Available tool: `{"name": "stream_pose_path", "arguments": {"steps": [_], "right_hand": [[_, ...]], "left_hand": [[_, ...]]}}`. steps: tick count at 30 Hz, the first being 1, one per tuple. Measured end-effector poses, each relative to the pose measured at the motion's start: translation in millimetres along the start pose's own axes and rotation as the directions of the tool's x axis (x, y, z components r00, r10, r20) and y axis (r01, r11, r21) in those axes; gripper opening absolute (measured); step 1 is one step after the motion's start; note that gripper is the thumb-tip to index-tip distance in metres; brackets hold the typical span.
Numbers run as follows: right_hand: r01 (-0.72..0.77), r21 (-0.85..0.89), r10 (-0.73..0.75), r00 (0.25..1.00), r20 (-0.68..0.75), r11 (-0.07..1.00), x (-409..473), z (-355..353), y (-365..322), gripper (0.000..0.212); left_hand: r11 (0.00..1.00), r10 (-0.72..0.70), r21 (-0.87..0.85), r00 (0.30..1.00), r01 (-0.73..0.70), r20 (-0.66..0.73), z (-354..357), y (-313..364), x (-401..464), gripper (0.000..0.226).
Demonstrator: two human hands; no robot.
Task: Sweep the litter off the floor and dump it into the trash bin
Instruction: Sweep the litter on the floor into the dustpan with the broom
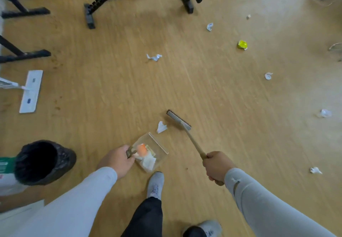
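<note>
A small broom with a grey head, dark bristles and a wooden handle [179,120] stands tilted, its head on the wooden floor just beside a crumpled white paper scrap [161,127]. Close by, a clear plastic dustpan [159,145] lies open toward that scrap, holding an orange piece [142,149] and white papers. A round bin lined with a black bag [43,162] stands open at the left. Farther off the floor carries more litter, well apart: white crumpled papers [154,57], a yellow-green wrapper [242,44], and other white bits [268,76].
</note>
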State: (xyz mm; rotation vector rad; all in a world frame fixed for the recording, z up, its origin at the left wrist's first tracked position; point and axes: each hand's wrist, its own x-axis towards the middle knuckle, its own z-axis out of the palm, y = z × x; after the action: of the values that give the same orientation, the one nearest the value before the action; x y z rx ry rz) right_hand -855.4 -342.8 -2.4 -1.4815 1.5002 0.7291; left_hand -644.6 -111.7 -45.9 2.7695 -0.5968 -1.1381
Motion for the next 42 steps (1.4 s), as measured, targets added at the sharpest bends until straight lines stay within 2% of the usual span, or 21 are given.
{"name": "stream_pose_path", "arguments": {"steps": [3, 6, 8, 10, 13, 15, 20, 24, 29, 33, 36, 39, 42], "right_hand": [[0.009, -0.054, -0.007, 1.0, 0.029, 0.999, 17.6, 23.0, -23.2, 0.025], [0.03, -0.219, -0.016, 0.998, 0.067, 0.975, 17.7, 38.8, -32.4, 0.026], [0.045, -0.356, -0.008, 0.994, 0.105, 0.934, 6.8, 33.5, -35.1, 0.027], [0.046, -0.406, 0.016, 0.989, 0.149, 0.913, -7.3, 7.4, -37.6, 0.031], [-0.008, -0.317, 0.069, 0.981, 0.18, 0.948, -32.6, -51.9, -34.2, 0.034], [-0.02, -0.317, 0.082, 0.979, 0.186, 0.948, -52.9, -73.9, -25.9, 0.035], [-0.003, -0.322, 0.048, 0.99, 0.13, 0.947, -72.6, -58.9, -7.7, 0.03], [-0.053, -0.182, 0.069, 0.994, 0.086, 0.982, -69.3, -55.9, 16.1, 0.032], [-0.126, 0.083, 0.114, 0.985, 0.127, 0.989, -79.8, -97.3, 60.8, 0.034], [-0.104, 0.097, 0.093, 0.989, 0.111, 0.99, -104.1, -124.1, 107.5, 0.023], [-0.085, 0.076, 0.079, 0.994, 0.073, 0.993, -112.7, -123.7, 133.3, 0.023], [-0.095, -0.003, 0.095, 0.995, -0.007, 0.995, -110.9, -119.2, 141.7, 0.021], [-0.134, 0.026, 0.135, 0.989, -0.066, 0.991, -105.1, -112.9, 138.9, 0.024]], "left_hand": [[1.0, -0.008, -0.021, 1.0, 0.008, -0.001, 1.2, -9.1, 12.0, 0.035], [0.999, -0.017, -0.047, 1.0, 0.018, 0.015, 1.1, -20.8, 16.1, 0.04], [0.998, -0.014, -0.059, 1.0, 0.015, 0.019, 1.8, -24.8, 17.7, 0.043], [0.997, -0.005, -0.071, 1.0, 0.007, 0.02, 1.9, -25.5, 18.1, 0.042], [0.997, 0.004, -0.075, 1.0, -0.001, 0.031, -2.5, -27.4, 18.0, 0.04], [0.998, 0.002, -0.069, 0.999, 0.0, 0.033, -8.1, -28.5, 17.3, 0.041], [0.996, -0.002, -0.084, 1.0, 0.004, 0.029, -14.4, -31.8, 14.4, 0.049], [0.996, 0.015, -0.092, 1.0, -0.013, 0.026, -20.7, -23.3, 10.2, 0.052], [0.994, 0.087, -0.06, 0.996, -0.087, -0.004, -28.3, 12.0, 9.8, 0.05], [0.988, 0.153, -0.008, 0.988, -0.153, -0.019, -24.0, 46.7, 11.9, 0.048], [0.983, 0.184, 0.015, 0.983, -0.184, -0.014, -16.0, 67.1, 16.4, 0.045], [0.981, 0.189, 0.038, 0.982, -0.188, -0.016, -10.2, 76.7, 19.8, 0.045], [0.978, 0.2, 0.055, 0.98, -0.199, -0.014, -10.1, 77.4, 24.3, 0.048]]}}
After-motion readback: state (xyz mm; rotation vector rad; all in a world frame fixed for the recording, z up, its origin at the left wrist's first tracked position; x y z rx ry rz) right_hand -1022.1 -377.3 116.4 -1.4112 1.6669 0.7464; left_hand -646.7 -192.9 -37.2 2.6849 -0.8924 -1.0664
